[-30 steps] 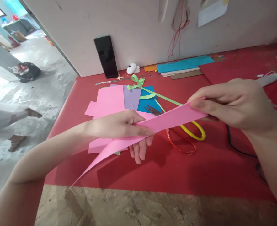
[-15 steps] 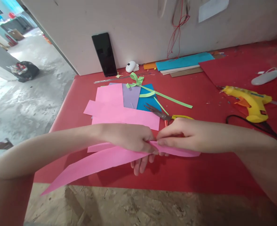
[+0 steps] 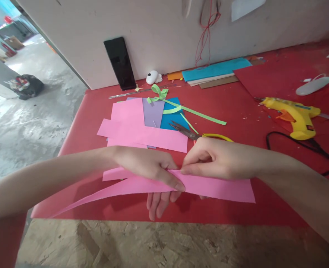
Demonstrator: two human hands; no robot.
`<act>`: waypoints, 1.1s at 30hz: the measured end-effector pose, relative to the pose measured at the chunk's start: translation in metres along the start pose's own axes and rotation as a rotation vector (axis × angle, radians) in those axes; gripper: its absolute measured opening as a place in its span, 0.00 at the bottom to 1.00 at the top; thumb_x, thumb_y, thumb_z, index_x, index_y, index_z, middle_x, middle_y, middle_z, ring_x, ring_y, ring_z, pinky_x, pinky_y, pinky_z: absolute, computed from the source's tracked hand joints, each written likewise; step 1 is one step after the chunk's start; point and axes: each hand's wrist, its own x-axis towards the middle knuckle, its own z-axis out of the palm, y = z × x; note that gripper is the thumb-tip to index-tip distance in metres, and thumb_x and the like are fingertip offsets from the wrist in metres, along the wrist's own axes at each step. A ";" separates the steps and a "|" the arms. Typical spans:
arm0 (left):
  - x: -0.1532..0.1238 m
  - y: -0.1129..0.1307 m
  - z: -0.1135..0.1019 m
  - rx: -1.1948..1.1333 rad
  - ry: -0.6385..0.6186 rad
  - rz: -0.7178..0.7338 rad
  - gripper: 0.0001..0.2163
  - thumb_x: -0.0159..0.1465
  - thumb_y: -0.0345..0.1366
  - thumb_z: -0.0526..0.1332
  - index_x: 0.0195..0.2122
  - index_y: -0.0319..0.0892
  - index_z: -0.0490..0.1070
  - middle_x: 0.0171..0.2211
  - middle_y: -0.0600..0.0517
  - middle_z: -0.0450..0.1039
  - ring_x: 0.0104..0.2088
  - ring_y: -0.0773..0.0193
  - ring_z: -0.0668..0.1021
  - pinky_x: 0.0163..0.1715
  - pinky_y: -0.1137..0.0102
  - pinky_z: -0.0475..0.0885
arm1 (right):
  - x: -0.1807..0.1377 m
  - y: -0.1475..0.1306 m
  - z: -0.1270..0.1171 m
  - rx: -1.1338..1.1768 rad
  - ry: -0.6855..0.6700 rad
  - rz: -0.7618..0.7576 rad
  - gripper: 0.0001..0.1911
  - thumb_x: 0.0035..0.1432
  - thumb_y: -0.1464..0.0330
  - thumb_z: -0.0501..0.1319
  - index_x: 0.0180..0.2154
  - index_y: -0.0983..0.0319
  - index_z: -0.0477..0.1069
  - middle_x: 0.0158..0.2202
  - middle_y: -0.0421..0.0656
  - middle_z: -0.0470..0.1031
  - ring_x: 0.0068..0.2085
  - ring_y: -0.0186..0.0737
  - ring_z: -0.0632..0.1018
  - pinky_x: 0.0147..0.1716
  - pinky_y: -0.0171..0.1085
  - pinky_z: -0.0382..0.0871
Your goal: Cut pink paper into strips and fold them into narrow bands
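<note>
A long pink paper strip [image 3: 217,187] stretches across both hands above the red tabletop. My left hand [image 3: 153,167] is closed on its middle, thumb on top and fingers spread underneath. My right hand [image 3: 209,160] pinches the strip's upper edge just to the right of the left thumb; some of its fingers are hidden behind the paper. The strip's left end tapers toward the table's front edge. Beyond the hands lie more pink paper pieces [image 3: 127,123], partly over purple paper [image 3: 154,111] and blue paper [image 3: 171,119]. Scissors [image 3: 186,131] with yellow handles rest behind my right hand.
A yellow glue gun [image 3: 295,115] with a black cord lies at right. Green paper strips [image 3: 200,113] cross the coloured sheets. A phone [image 3: 120,63] leans on the wall near a small white object [image 3: 153,77]. Folded blue material [image 3: 216,70] lies along the wall.
The strip's right part has turned to face up and its end now shows farther right. The left thumb has slid lower over the paper. The view has shifted slightly.
</note>
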 end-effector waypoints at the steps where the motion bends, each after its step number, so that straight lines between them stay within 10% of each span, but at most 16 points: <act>1: 0.000 0.000 0.000 0.013 -0.006 0.005 0.20 0.63 0.52 0.57 0.29 0.38 0.73 0.19 0.51 0.77 0.18 0.67 0.77 0.22 0.73 0.71 | 0.000 0.000 0.001 0.002 -0.003 -0.006 0.21 0.59 0.63 0.54 0.17 0.63 0.55 0.17 0.34 0.45 0.18 0.24 0.49 0.16 0.30 0.40; 12: -0.037 -0.017 -0.001 -0.016 -0.094 -0.025 0.17 0.66 0.43 0.55 0.26 0.40 0.76 0.21 0.48 0.78 0.20 0.67 0.78 0.20 0.76 0.72 | -0.030 0.001 -0.025 0.155 -0.163 0.136 0.20 0.58 0.64 0.56 0.16 0.62 0.61 0.11 0.34 0.55 0.15 0.26 0.60 0.16 0.29 0.53; 18: -0.063 -0.037 0.007 0.049 -0.003 -0.091 0.18 0.68 0.44 0.52 0.32 0.40 0.77 0.20 0.49 0.78 0.20 0.67 0.78 0.22 0.76 0.73 | -0.022 0.000 -0.023 0.086 0.203 0.107 0.14 0.60 0.60 0.55 0.31 0.61 0.74 0.26 0.40 0.76 0.25 0.31 0.74 0.24 0.31 0.63; 25: -0.029 -0.022 0.007 0.054 0.094 -0.069 0.20 0.63 0.50 0.57 0.26 0.38 0.75 0.17 0.51 0.75 0.17 0.67 0.76 0.23 0.74 0.73 | 0.001 -0.002 0.024 0.090 -0.090 0.180 0.18 0.60 0.56 0.57 0.27 0.63 0.72 0.24 0.38 0.71 0.24 0.30 0.67 0.21 0.31 0.54; 33: -0.034 -0.015 0.004 0.003 0.008 -0.043 0.17 0.64 0.48 0.57 0.36 0.39 0.79 0.26 0.51 0.80 0.22 0.67 0.79 0.28 0.74 0.74 | -0.007 0.001 -0.008 0.166 -0.267 0.123 0.25 0.63 0.54 0.52 0.21 0.63 0.71 0.15 0.39 0.65 0.18 0.29 0.65 0.20 0.31 0.58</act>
